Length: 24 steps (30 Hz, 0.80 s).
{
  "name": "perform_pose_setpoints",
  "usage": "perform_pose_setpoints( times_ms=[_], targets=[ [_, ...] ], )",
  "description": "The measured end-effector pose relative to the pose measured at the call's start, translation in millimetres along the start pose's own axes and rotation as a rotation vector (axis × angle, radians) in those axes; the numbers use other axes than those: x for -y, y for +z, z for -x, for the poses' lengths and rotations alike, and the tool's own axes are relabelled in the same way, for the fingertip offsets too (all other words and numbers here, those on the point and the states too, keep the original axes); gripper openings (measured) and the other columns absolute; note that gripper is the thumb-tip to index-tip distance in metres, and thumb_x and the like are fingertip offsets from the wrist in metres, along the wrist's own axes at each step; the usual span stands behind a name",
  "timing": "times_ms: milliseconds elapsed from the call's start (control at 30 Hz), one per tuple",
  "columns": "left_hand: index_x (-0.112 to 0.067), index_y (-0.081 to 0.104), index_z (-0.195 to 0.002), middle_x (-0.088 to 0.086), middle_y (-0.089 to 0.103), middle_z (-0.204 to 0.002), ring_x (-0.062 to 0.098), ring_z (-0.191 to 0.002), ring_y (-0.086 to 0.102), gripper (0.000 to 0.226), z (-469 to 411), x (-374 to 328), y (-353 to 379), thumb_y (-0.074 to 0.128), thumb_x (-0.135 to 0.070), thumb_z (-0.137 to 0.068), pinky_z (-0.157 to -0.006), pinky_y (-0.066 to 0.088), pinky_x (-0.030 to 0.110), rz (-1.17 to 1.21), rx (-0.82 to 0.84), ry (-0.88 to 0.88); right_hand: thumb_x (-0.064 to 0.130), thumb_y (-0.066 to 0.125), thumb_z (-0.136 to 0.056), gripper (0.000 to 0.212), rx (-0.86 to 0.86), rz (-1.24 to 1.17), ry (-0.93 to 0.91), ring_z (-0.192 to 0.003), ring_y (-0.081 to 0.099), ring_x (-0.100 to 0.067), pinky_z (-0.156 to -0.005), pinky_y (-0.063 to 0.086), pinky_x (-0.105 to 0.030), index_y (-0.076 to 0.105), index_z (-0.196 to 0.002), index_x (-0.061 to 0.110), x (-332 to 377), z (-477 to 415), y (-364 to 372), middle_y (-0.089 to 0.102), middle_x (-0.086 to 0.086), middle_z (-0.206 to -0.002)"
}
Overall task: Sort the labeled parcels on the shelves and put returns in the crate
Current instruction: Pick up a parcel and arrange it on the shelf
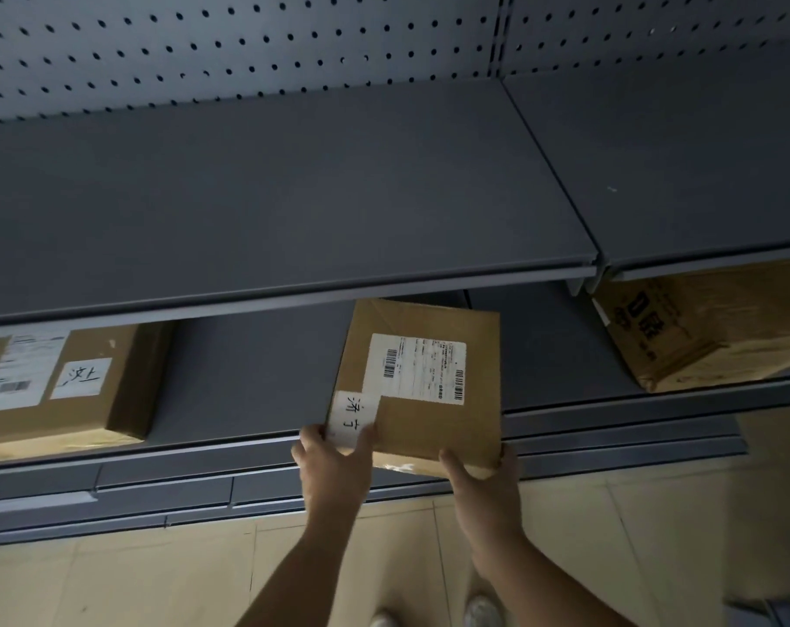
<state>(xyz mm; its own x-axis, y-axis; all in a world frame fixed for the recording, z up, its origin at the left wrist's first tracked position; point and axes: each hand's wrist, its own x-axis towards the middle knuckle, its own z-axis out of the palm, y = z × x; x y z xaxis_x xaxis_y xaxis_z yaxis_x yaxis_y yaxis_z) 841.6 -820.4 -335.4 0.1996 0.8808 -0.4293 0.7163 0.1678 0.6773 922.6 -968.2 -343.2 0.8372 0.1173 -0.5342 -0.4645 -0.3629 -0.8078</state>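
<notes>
A grey pegboard (pixel 248 47) runs across the top, dotted with dark holes and split by a slotted upright (pixel 501 33) toward the right. Below, the floor (pixel 112 581) is pale beige tile with thin joints. Two light shoes (pixel 483 610) show at the bottom edge.

Brown parcel (pixel 433 391), grey shelf (pixel 248 368)

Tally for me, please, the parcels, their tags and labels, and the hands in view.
Parcels: 3 (left, middle, right)
Handwritten tags: 2
Printed labels: 2
Hands: 2 (left, right), both gripping the middle parcel
Total: 9
</notes>
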Motion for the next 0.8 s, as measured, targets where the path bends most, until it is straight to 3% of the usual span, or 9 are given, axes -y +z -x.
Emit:
perform_pose_setpoints(
  times_ms=[133, 233, 400, 533, 600, 667, 700, 800],
  targets=[
    [-0.015, 0.037, -0.109, 0.008, 0.044, -0.110, 0.035, -0.099, 0.054, 0.065, 30, 6, 17, 0.080, -0.053, -0.079, -0.090, 0.054, 0.053, 0.007, 0.011, -0.121, 0.031, 0.080, -0.087, 0.064, -0.097, 0.155, -0.122, -0.111, 0.062, -0.032, -0.081, 0.051, -0.035, 0.046, -0.139, 0.017, 14, -26, -11, 0.059, -0.006, -0.125],
    [-0.016, 0.038, -0.110, 0.005, 0.047, -0.108, 0.035, -0.102, 0.055, 0.068, 38, 9, 24, 0.084, -0.052, -0.074, -0.091, 0.054, 0.054, 0.076, 0.057, -0.156, 0.026, 0.082, -0.085, 0.083, -0.142, 0.233, -0.157, -0.118, 0.056, -0.035, -0.085, 0.050, -0.037, 0.035, -0.152, 0.015, 33, -53, -25, 0.047, -0.015, -0.142],
    [-0.015, 0.028, -0.150, 0.015, 0.038, -0.142, 0.041, -0.132, 0.041, 0.097, -1, -16, 8, 0.084, -0.047, -0.078, -0.110, 0.041, 0.056, 0.063, -0.053, -0.027, 0.020, 0.090, -0.077, 0.093, -0.171, 0.235, -0.209, -0.126, 0.052, -0.034, -0.098, 0.048, -0.043, 0.036, -0.153, 0.017, 60, -88, -29, 0.046, -0.017, -0.146],
    [-0.020, 0.018, -0.162, 0.012, 0.026, -0.164, 0.040, -0.149, 0.026, 0.099, -67, -47, -20, 0.076, -0.048, -0.086, -0.120, 0.028, 0.058, -0.050, -0.024, 0.169, 0.018, 0.091, -0.075, 0.092, -0.169, 0.233, -0.243, -0.123, 0.056, -0.033, -0.099, 0.047, -0.042, 0.040, -0.152, 0.015, 76, -107, -23, 0.052, -0.015, -0.142],
    [-0.020, 0.021, -0.162, 0.011, 0.034, -0.163, 0.035, -0.146, 0.036, 0.096, -87, -57, -26, 0.072, -0.054, -0.088, -0.117, 0.037, 0.049, -0.101, 0.106, 0.194, 0.021, 0.090, -0.077, 0.088, -0.176, 0.245, -0.246, -0.124, 0.057, -0.033, -0.098, 0.047, -0.040, 0.041, -0.150, 0.013, 79, -112, -22, 0.053, -0.015, -0.142],
    [-0.016, 0.032, -0.158, 0.013, 0.047, -0.153, 0.031, -0.129, 0.054, 0.081, -90, -59, -26, 0.068, -0.049, -0.093, -0.096, 0.047, 0.029, -0.188, 0.186, 0.214, 0.027, 0.086, -0.082, 0.080, -0.186, 0.246, -0.226, -0.120, 0.058, -0.032, -0.090, 0.047, -0.035, 0.043, -0.147, 0.011, 75, -109, -21, 0.055, -0.016, -0.139],
    [-0.014, 0.037, -0.155, 0.015, 0.049, -0.149, 0.030, -0.121, 0.057, 0.074, -89, -57, -25, 0.067, -0.046, -0.095, -0.088, 0.049, 0.026, -0.221, 0.186, 0.221, 0.031, 0.084, -0.084, 0.075, -0.179, 0.228, -0.189, -0.116, 0.060, -0.031, -0.085, 0.047, -0.032, 0.045, -0.145, 0.010, 70, -103, -21, 0.056, -0.015, -0.137],
    [-0.019, 0.040, -0.154, 0.015, 0.042, -0.146, 0.037, -0.120, 0.057, 0.082, -82, -40, -21, 0.073, -0.050, -0.086, -0.098, 0.055, 0.047, -0.180, 0.174, 0.162, 0.043, 0.074, -0.089, 0.058, -0.117, 0.216, -0.059, -0.097, 0.066, -0.027, -0.068, 0.047, -0.030, 0.055, -0.129, 0.005, 44, -81, -18, 0.065, -0.012, -0.122]
  ],
)
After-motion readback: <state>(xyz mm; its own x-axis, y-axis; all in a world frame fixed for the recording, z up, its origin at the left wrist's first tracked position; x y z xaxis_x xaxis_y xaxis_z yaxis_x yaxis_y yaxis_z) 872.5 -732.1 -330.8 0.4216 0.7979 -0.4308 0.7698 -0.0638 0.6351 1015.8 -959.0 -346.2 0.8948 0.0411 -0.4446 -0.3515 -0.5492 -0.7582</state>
